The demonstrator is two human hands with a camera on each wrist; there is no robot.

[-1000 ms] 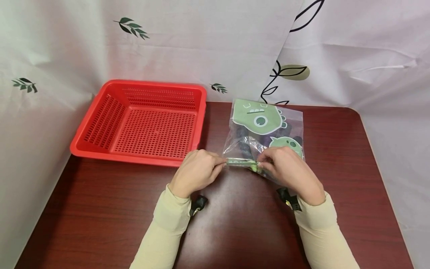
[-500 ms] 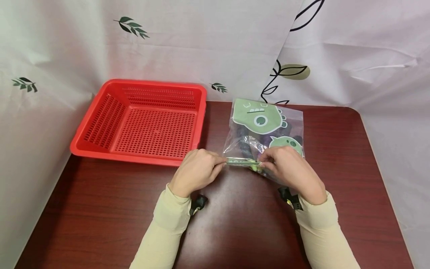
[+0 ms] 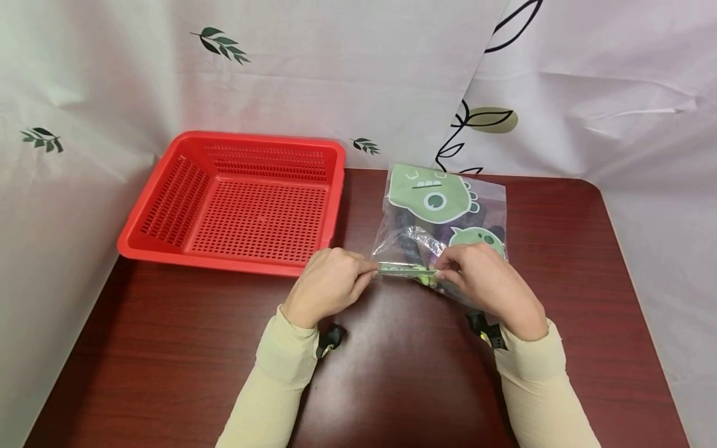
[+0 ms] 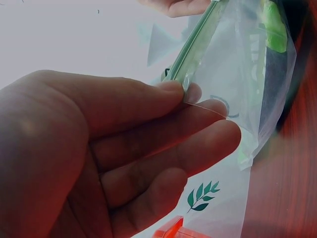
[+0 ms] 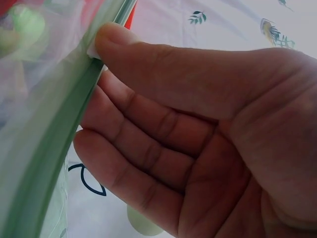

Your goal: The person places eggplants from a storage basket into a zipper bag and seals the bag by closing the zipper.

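Observation:
A clear zip bag (image 3: 414,239) with green cartoon monster prints lies on the table, dark and bright green items showing through its plastic. My left hand (image 3: 333,286) pinches the left end of its green zip strip (image 4: 192,48) between thumb and forefinger, the other fingers loosely bent below. Farther along the same strip, my right hand (image 3: 486,283) pinches a small white slider (image 5: 93,51), mostly hidden under the thumb. The strip is stretched straight between both hands, along the bag's near edge.
A red plastic basket (image 3: 330,239) with perforated walls and floor stands to the left of the bag. The dark red wooden table (image 3: 392,373) ends at a white cloth (image 3: 280,81) with leaf prints behind and at the sides.
My right hand has slid slightly to the right along the zip strip, so more green strip shows between the hands. My left hand and the basket have stayed in place.

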